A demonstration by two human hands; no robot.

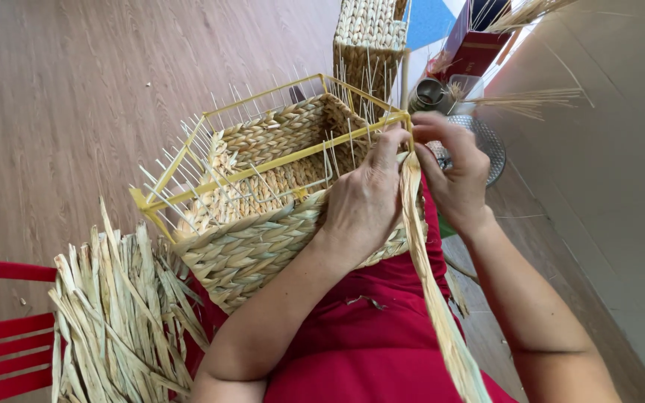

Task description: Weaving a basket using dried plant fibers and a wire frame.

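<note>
Your left hand (363, 201) presses the half-woven straw basket on its yellow wire frame (263, 186); your right hand (453, 168) pinches the pale flat straw strand (431, 283) closed.

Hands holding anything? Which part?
Both hands pinch one flat straw strand at its upper end by the yellow frame corner: left hand and right hand. The rest hangs loose.

Two woven baskets (263, 224) (367, 45), two hands (363, 201) (453, 168).
</note>
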